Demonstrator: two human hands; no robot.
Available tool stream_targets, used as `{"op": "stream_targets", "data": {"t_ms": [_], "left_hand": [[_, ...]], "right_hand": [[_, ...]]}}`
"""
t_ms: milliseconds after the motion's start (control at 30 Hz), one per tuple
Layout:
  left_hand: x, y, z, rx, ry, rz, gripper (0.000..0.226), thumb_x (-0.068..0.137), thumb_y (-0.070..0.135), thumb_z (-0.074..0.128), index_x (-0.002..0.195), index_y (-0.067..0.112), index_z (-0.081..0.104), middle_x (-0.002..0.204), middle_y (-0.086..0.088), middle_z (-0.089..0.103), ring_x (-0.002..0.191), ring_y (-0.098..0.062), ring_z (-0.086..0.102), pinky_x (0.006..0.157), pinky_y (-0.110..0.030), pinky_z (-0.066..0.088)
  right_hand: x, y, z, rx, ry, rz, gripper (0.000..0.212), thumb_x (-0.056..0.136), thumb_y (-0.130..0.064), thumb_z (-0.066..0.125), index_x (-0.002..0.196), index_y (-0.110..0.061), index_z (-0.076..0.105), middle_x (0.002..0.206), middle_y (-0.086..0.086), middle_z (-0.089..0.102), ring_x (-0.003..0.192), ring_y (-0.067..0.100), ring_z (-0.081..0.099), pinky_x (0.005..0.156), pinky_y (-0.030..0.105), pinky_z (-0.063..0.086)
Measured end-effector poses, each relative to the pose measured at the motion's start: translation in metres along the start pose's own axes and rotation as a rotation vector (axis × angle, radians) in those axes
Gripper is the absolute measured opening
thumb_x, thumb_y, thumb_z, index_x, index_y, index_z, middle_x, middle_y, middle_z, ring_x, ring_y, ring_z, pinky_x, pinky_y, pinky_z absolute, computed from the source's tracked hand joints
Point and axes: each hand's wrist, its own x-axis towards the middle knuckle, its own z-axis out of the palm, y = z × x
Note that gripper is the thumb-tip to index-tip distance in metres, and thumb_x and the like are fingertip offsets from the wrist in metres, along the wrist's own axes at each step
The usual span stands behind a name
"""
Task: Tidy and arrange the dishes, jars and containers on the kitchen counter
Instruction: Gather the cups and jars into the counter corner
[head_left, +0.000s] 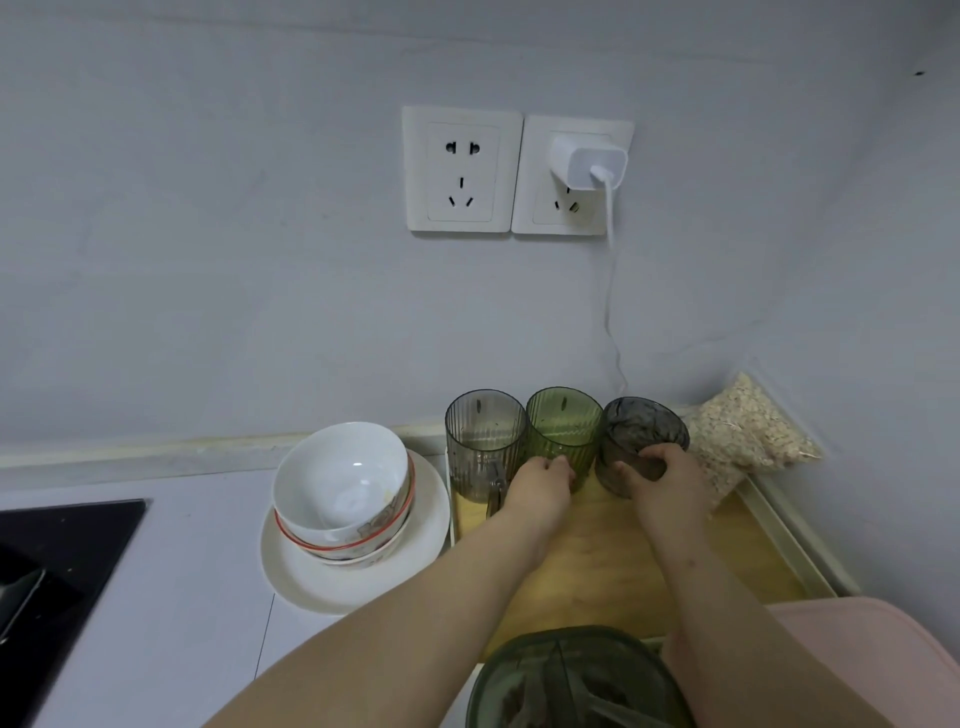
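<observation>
Bowls (340, 478) stand well left of the left fingers, and a grey cup (483, 431) just left of them. The left hand (543, 480) curls its fingers round the foot of the upright green cup (563, 426), just beyond them. The right hand (662, 475) clasps the upright dark cup (641, 431), which touches the green one. Oats (748, 436) lie just right. Both hands hide the cups' feet.

Grey cup (483, 431), green cup (563, 423), smoky glass (641, 428) stand upright abreast.
</observation>
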Motion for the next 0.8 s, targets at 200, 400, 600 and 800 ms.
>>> {"op": "stream_targets", "data": {"t_ms": [200, 400, 600, 800], "left_hand": [[0.0, 0.001, -0.001, 0.014, -0.002, -0.015, 0.027, 0.102, 0.028, 0.031, 0.101, 0.013, 0.052, 0.083, 0.0, 0.045, 0.074, -0.013, 0.04, 0.074, -0.025, 0.031], [-0.003, 0.0, -0.001, -0.021, -0.021, -0.036, 0.033, 0.102, 0.029, 0.031, 0.111, 0.009, 0.056, 0.104, -0.009, 0.05, 0.09, -0.02, 0.041, 0.08, -0.027, 0.033], [-0.006, 0.0, -0.001, -0.064, -0.026, -0.065, 0.043, 0.1, 0.035, 0.037, 0.134, 0.01, 0.045, 0.133, -0.01, 0.047, 0.122, -0.027, 0.044, 0.107, -0.04, 0.038], [-0.006, 0.0, -0.001, -0.042, -0.001, -0.037, 0.042, 0.101, 0.03, 0.037, 0.138, 0.009, 0.042, 0.138, -0.011, 0.044, 0.126, -0.03, 0.041, 0.108, -0.04, 0.036]], "right_hand": [[-0.002, -0.003, 0.001, 0.012, 0.0, -0.014, 0.037, 0.086, 0.003, 0.055, 0.122, -0.005, 0.057, 0.123, 0.019, 0.056, 0.112, 0.032, 0.051, 0.095, 0.034, 0.038], [-0.007, -0.008, -0.003, 0.057, -0.015, -0.032, 0.047, 0.086, 0.006, 0.051, 0.132, -0.005, 0.048, 0.131, 0.017, 0.05, 0.122, 0.031, 0.045, 0.101, 0.036, 0.036], [-0.015, -0.016, 0.0, 0.43, 0.055, 0.236, 0.057, 0.086, 0.001, 0.051, 0.138, -0.01, 0.032, 0.135, 0.011, 0.044, 0.119, 0.027, 0.048, 0.104, 0.047, 0.041], [-0.014, -0.015, 0.005, 0.602, -0.028, 0.372, 0.052, 0.084, 0.003, 0.049, 0.133, -0.01, 0.037, 0.127, 0.01, 0.05, 0.105, 0.026, 0.055, 0.097, 0.046, 0.047]]}}
